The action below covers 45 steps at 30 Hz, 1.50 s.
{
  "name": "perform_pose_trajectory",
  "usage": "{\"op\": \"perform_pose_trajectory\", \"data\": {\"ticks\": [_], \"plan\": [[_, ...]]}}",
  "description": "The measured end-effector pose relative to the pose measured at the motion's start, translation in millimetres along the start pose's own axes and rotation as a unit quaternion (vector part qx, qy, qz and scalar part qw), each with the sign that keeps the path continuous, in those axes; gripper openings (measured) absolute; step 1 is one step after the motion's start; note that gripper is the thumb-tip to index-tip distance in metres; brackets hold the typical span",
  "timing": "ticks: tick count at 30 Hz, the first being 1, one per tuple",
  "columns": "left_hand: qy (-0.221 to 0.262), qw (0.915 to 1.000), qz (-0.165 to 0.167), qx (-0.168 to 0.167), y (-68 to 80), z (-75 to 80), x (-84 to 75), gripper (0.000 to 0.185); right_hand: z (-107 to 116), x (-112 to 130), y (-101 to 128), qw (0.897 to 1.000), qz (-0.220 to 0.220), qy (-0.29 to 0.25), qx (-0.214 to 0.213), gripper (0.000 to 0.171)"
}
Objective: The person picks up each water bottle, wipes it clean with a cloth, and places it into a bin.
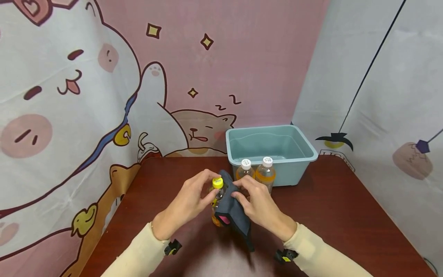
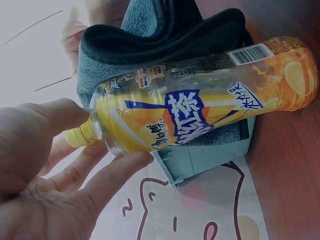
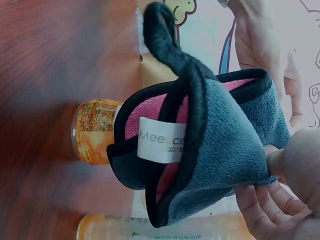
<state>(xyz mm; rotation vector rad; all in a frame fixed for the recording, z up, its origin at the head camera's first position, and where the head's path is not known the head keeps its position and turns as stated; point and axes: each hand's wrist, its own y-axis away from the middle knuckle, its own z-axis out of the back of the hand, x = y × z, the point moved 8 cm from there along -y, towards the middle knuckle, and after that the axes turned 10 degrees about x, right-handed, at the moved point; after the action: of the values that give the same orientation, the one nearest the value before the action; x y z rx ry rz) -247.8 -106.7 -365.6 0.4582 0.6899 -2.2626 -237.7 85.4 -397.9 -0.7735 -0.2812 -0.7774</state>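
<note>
An iced tea bottle (image 2: 185,112) with a yellow cap and an orange-yellow label stands upright on the table. My left hand (image 1: 185,204) holds it at the top, thumb and fingers around the cap and neck. Beside it, my right hand (image 1: 261,202) pinches a dark grey cloth (image 1: 233,202) between thumb and fingers. The cloth hangs folded against the bottle's right side and hides part of it. Its pink inner side, black edging, white tag (image 3: 161,140) and hanging loop show in the right wrist view.
Two more bottles with white caps, one left (image 1: 245,171) and one right (image 1: 265,177), stand just beyond my right hand. Behind them is a light blue plastic bin (image 1: 288,169) on the dark red-brown table (image 1: 332,215). A cartoon-printed cloth backdrop (image 1: 249,57) surrounds the table.
</note>
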Motion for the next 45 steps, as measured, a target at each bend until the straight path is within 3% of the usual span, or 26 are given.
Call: {"op": "perform_pose_trajectory", "data": {"ticks": [11,23,30,45], "plan": [[0.019,0.9992,0.028,0.02,4.6,-2.2,10.1,0.044,12,-11,13,1.0,-0.008,0.022,0.0,0.025],[0.036,0.9991,0.022,-0.008,3.6,2.1,9.2,0.043,23,-14,20,0.999,-0.016,0.028,0.01,0.026],[0.036,0.9993,0.005,0.0,4.5,4.6,6.3,0.046,24,-11,15,1.0,-0.012,0.006,0.01,0.027],[0.039,0.9992,0.008,0.002,2.9,6.5,5.9,0.044,6,3,-3,1.0,0.016,0.002,0.025,0.03]]}}
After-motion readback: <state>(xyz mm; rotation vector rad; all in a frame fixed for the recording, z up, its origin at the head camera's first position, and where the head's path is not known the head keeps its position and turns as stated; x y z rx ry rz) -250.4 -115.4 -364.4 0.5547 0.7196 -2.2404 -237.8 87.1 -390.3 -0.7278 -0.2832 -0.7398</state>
